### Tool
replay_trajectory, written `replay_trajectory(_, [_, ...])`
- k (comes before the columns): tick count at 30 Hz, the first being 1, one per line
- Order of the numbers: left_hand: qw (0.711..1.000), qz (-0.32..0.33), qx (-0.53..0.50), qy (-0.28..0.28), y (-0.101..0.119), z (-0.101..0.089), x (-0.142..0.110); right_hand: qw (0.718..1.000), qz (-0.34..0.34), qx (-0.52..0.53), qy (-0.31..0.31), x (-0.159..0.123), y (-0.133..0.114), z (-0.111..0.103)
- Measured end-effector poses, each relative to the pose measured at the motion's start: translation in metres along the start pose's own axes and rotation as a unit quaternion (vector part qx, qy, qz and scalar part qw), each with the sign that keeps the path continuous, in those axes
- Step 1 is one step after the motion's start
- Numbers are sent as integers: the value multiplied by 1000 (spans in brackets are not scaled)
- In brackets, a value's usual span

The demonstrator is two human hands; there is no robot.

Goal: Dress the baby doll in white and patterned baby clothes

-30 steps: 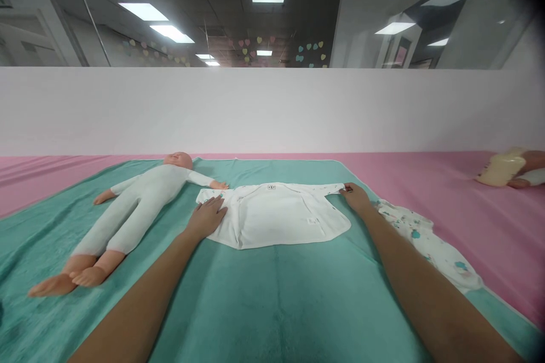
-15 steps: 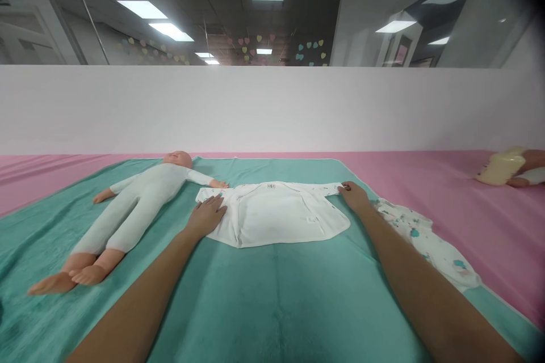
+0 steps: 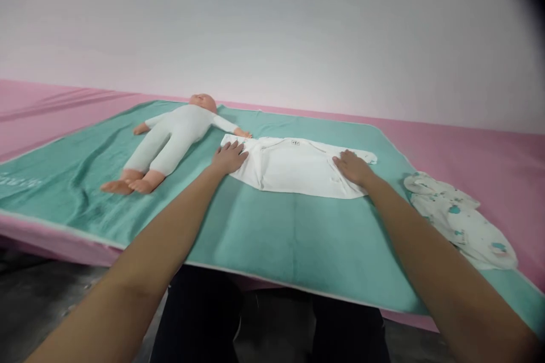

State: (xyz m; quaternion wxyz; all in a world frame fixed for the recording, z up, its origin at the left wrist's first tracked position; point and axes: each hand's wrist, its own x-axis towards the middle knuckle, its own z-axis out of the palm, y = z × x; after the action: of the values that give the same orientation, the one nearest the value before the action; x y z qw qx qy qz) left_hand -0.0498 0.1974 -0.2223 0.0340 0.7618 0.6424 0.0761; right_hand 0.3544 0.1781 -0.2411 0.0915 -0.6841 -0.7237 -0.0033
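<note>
- the small white shirt (image 3: 293, 165) lies spread out on the teal towel (image 3: 264, 227), to the right of the doll (image 3: 183, 125).
- your left hand (image 3: 230, 157) rests by the left sleeve (image 3: 229, 139), fingers open and laid on the cloth, gripping nothing visible.
- your right hand (image 3: 352, 168) rests below the right sleeve (image 3: 369, 156), fingers also open; whether the tips press or barely touch, i cannot tell.
- stroke outward lightly with flat fingers, since thin cloth probably bunches under hard pressure.
- ease the crease beside your left hand while the right steadies the cloth.
</note>
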Motion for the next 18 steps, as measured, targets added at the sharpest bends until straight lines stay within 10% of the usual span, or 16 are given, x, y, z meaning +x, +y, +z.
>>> replay_trajectory(6, [999,9,-35,-31,9,-22,-60,998,42,36,1,-68,-10,-30])
replay_trajectory(10, [982,85,-148,77,-3,-29,-202,970,26,163,179,-209,-66,-56])
replay_trajectory(13, [953,68,-228,186,-25,8,-332,912,48,306,268,-325,-135,-25])
replay_trajectory(18, [846,-307,-430,77,-49,89,-471,790,71,603,-86,-415,-263,95])
